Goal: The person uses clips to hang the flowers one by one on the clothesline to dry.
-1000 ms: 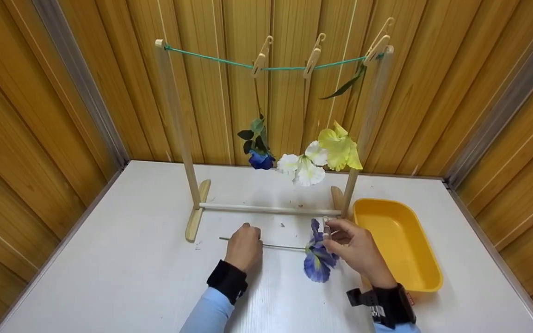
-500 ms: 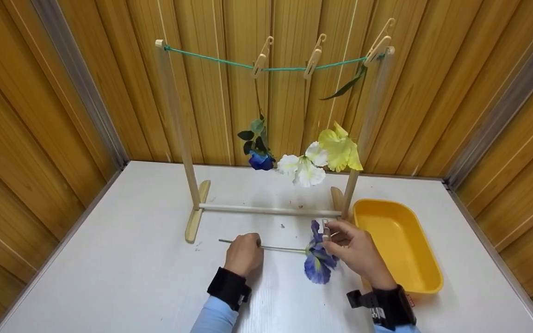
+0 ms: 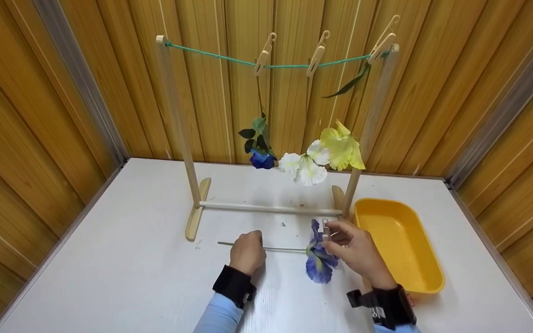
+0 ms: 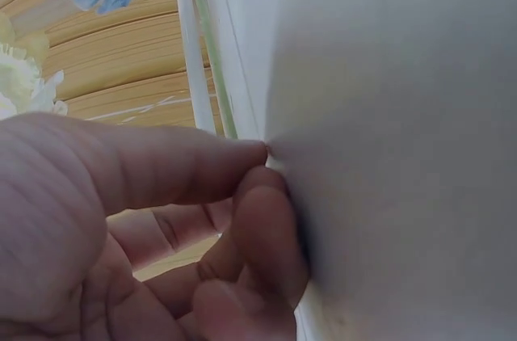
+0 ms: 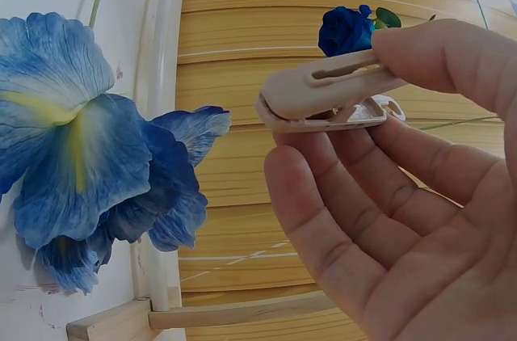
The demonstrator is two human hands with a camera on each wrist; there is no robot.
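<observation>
A blue-purple iris [image 3: 319, 263] lies on the white table, its thin stem [image 3: 285, 249] pointing left. My left hand [image 3: 248, 253] pinches that stem between thumb and fingertips, low against the tabletop; the exact contact is hidden behind the fingers in the left wrist view. My right hand [image 3: 356, 245] holds a beige clothespin [image 5: 323, 94] between thumb and fingers, just above and beside the iris bloom. The clothespin's jaws look closed in the right wrist view, with nothing between them.
A wooden rack [image 3: 271, 209] carries a green cord [image 3: 211, 55]. Clothespins hang a blue rose [image 3: 262, 159], a white flower [image 3: 310, 171] and a yellow flower [image 3: 342, 148] upside down from it. A yellow bin [image 3: 398, 245] stands at the right, beside my right forearm.
My left hand has shifted slightly right along the stem. The right hand stays nearly still with the clothespin, and the head view has tilted a little.
</observation>
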